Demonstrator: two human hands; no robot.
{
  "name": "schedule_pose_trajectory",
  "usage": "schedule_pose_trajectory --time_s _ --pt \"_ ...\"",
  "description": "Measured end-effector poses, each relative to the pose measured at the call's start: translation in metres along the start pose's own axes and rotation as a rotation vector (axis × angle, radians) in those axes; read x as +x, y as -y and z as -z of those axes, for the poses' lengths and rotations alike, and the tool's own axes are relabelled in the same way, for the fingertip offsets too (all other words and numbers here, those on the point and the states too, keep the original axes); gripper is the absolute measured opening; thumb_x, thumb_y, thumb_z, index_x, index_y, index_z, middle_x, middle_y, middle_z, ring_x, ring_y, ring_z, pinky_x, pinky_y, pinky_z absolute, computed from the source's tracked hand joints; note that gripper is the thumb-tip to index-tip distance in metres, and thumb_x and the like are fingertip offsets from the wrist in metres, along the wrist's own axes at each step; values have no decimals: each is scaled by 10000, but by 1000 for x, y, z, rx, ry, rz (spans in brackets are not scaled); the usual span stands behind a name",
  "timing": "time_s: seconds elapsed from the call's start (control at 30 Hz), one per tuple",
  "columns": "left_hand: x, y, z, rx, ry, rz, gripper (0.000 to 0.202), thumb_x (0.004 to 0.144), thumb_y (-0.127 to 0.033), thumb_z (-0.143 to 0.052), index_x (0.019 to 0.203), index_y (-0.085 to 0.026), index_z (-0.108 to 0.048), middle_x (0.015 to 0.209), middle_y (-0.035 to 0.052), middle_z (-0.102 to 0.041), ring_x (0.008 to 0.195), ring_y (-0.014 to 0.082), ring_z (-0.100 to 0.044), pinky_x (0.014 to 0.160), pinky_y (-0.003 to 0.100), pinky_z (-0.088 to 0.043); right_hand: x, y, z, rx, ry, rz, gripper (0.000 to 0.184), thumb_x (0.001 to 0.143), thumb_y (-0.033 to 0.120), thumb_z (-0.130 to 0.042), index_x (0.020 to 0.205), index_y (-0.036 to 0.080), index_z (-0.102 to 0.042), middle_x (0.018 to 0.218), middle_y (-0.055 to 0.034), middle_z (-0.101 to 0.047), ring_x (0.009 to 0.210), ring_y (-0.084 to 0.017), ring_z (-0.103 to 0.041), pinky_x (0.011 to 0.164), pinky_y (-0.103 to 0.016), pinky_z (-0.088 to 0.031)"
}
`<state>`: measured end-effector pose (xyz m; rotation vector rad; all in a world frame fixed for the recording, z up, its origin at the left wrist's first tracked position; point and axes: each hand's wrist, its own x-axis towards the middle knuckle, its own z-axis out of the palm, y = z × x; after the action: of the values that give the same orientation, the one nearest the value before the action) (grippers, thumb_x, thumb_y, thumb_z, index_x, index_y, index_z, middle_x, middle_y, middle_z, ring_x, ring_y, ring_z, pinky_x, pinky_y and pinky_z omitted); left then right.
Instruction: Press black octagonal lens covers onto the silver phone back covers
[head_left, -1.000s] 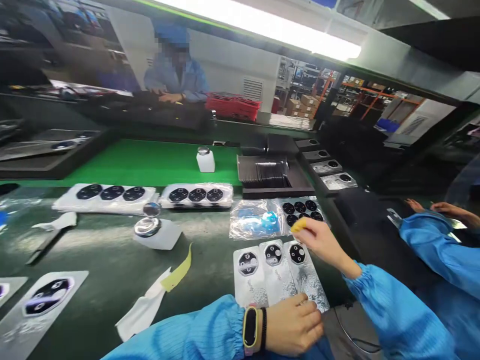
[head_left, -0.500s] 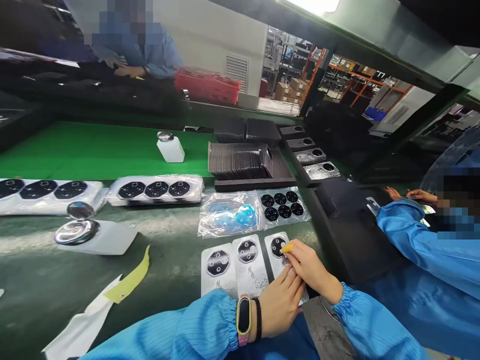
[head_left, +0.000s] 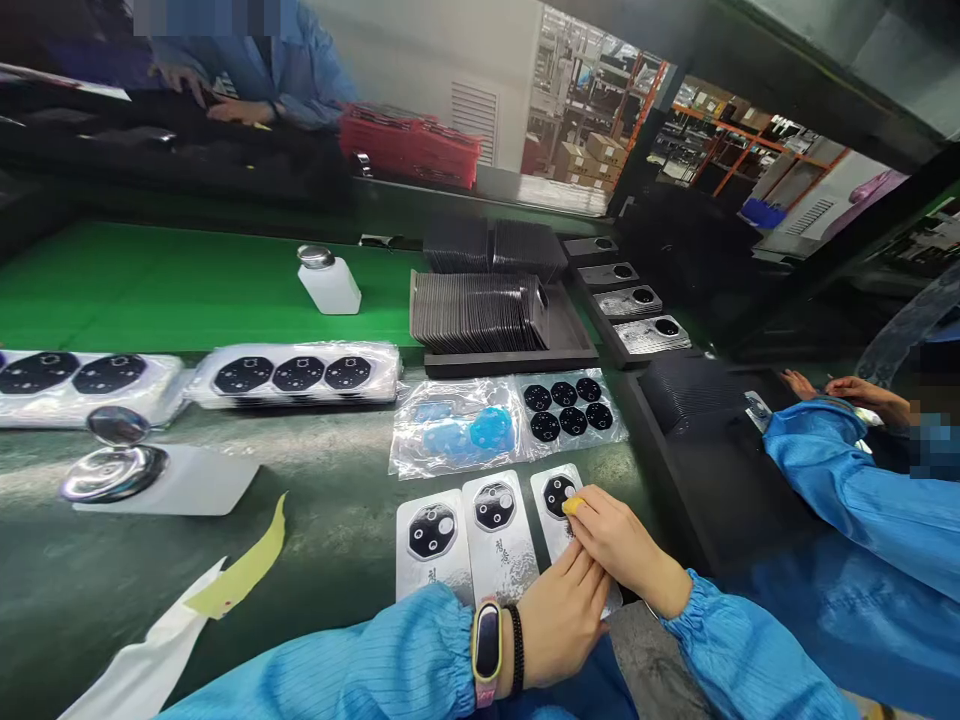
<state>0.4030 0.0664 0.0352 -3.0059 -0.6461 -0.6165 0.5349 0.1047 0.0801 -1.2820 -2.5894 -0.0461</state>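
Silver-grey and patterned, three phone back covers lie side by side on the dark green bench (head_left: 337, 510), each with its long axis running away from the person and its black camera ring at the far end. The rightmost cover (head_left: 550, 535) lies directly under both hands. The right hand (head_left: 615, 545) comes in from the right, and its forefinger, in a yellow fingertip cap (head_left: 574, 505), touches the camera ring (head_left: 557, 494) at the cover's far end. Its fingers are bunched together; whether they pinch anything small against the ring cannot be told from this angle. The left hand (head_left: 562, 625), with a wristband (head_left: 487, 650) at its blue cuff, lies on the near end of the same cover, fingers flat, side by side and gripping nothing. The right hand is thus nearer the ring and the left nearer the cover's bottom edge.

The middle cover (head_left: 499, 545) and the left cover (head_left: 433, 550) lie untouched just beside it. Beyond them are a clear sheet of black discs (head_left: 570, 408), a bag of blue films (head_left: 457, 430) and a dark tray of stacked parts (head_left: 480, 315). A co-worker's blue sleeve (head_left: 840, 480) shows at the right.
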Motion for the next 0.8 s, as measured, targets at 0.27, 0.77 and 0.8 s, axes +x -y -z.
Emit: schedule_pose_trajectory --time_s 0.27,0.77,0.8 --pt "0 -2 1 17 -68 18 472 935 -407 -433 1183 -31 -575 1111 142 -687 1081 260 -594 1095 412 -244 3 -1 12 -36 -15 156 320 893 -4 -393 675 153 -566 663 -29 -561 595 -147 -485 526 -257 -428" --pt "-3 1 3 2 -65 -1 465 942 -363 -416 1213 -11 -552 1174 164 -659 1176 264 -550 1085 393 -269 5 -6 12 36 -42 229 398 967 67 -324 654 154 -553 656 -31 -545 594 -145 -462 519 -258 -415" --pt "-3 1 3 6 -83 1 456 943 -360 -411 1199 -14 -561 1163 160 -666 1172 263 -555 1079 390 -276 5 -6 13 40 -38 228 391 965 65 -329 658 154 -554 654 -29 -543 592 -144 -462 516 -257 -413"
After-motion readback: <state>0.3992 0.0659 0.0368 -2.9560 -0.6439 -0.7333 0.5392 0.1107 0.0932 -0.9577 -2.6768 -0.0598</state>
